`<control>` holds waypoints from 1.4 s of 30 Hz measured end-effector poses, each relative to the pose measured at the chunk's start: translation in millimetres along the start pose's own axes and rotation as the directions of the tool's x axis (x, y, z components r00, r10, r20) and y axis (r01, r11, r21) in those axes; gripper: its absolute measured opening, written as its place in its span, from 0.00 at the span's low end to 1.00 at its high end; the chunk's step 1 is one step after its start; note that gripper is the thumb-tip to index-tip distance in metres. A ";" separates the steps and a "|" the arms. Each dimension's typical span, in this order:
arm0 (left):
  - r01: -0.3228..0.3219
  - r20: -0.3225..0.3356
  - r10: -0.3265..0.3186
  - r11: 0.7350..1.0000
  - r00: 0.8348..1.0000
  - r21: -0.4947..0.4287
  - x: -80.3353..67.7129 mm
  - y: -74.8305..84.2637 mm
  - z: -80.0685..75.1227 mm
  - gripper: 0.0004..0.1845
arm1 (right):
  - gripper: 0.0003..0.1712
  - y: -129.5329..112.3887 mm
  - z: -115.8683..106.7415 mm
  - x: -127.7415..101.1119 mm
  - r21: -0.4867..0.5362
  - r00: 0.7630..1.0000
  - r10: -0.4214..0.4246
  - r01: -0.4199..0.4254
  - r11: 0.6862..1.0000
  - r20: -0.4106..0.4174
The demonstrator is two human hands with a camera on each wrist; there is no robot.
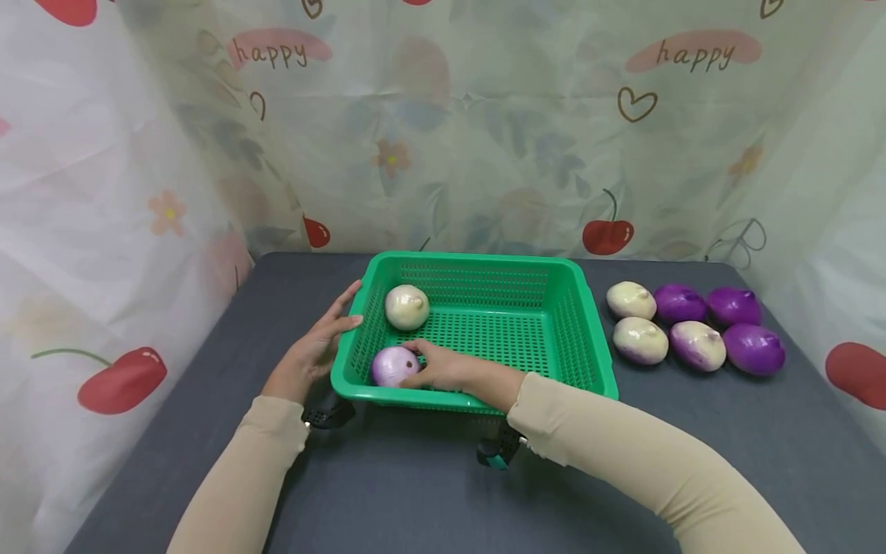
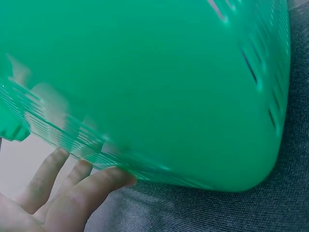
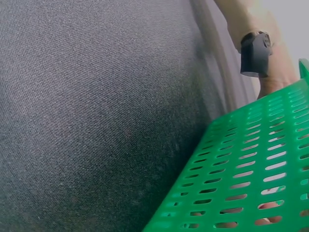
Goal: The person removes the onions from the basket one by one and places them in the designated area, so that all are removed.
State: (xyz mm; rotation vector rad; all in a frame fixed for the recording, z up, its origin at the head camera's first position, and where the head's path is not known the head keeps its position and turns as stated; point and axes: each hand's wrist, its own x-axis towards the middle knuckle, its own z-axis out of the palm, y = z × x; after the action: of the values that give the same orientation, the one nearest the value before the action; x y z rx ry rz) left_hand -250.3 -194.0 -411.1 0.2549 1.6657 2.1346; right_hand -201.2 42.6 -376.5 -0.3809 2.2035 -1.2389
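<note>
In the head view my right hand (image 1: 443, 368) reaches over the near rim into a green plastic basket (image 1: 484, 260). Thumb and fingers grip a light purple onion (image 1: 391, 366) from its right side, in the basket's near left corner. Just behind it sits a whitish onion (image 1: 407, 308) against the left end. My left hand (image 1: 314, 352) rests against the basket's left side, thumb at the rim. The left wrist view shows that hand's fingers (image 2: 91, 193) fairly straight along the outer wall. From the right wrist, the basket's slotted wall hides most of the right hand.
Two rows of onions lie on the dark grey table (image 1: 415, 485) right of the basket: pale ones (image 1: 640, 341) nearer it, deep purple ones (image 1: 754, 350) farther right. A patterned curtain (image 1: 471, 154) stands behind and at both sides. Black wrist cameras (image 1: 498, 448) hang under the wrists.
</note>
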 end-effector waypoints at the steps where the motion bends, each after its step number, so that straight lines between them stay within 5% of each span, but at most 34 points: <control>1: 0.000 0.000 0.000 1.000 1.000 0.000 0.0 -0.2 -0.1 0.37 | 0.41 0.4 0.3 0.3 0.007 1.000 -0.007 0.006 1.000 0.004; 8: 0.001 0.000 -0.001 1.000 1.000 0.011 0.5 -1.4 -1.3 0.36 | 0.42 0.8 -1.2 1.9 -0.020 0.995 -0.072 0.073 0.997 0.069; 15: -0.001 -0.006 0.001 1.000 1.000 0.015 1.3 -2.1 -2.3 0.37 | 0.38 1.5 0.6 2.4 -0.066 0.999 -0.045 0.043 0.997 -0.024; 22: 0.002 -0.002 -0.002 1.000 1.000 0.013 1.4 -1.6 -2.4 0.37 | 0.37 0.1 2.1 1.4 0.017 0.996 -0.076 0.077 0.997 -0.049; 29: 0.010 -0.007 -0.010 1.000 1.000 0.012 1.7 -1.5 -2.3 0.37 | 0.40 -1.3 1.0 0.1 -0.181 0.995 -0.030 0.014 0.983 -0.091; 36: 0.006 -0.006 -0.006 1.000 1.000 0.013 0.9 -1.4 -1.6 0.37 | 0.38 1.0 2.1 1.7 -0.074 0.990 -0.064 0.055 0.996 -0.127; 42: 0.005 -0.005 -0.004 1.000 1.000 0.005 0.5 -1.9 -1.6 0.37 | 0.37 -0.2 1.0 0.0 -0.080 0.983 -0.036 0.022 0.997 -0.179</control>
State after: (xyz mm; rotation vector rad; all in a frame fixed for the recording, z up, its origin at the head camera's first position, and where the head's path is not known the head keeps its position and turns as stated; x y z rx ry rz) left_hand -250.9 -194.8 -413.4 0.2477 1.6727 2.1296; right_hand -200.6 41.7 -376.8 -0.3446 2.4132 -1.2496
